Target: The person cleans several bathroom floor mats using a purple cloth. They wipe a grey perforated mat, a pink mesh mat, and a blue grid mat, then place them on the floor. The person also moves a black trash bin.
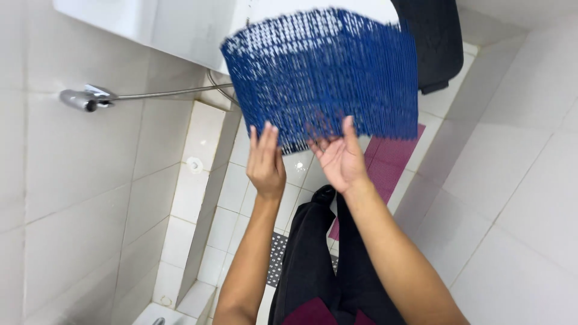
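A blue openwork plastic mat [322,75] is raised upright over a white-tiled bathroom floor [235,204]; the left hand [265,161] and right hand [338,157] pinch its lower edge, fingers closed on the mesh; a magenta mat [391,159] lies below, a spray hose [87,97] at the wall.

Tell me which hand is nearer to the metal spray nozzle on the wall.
Left. The left hand is at the blue mat's lower edge, on the side toward the spray nozzle. The right hand is beside it, farther from the nozzle.
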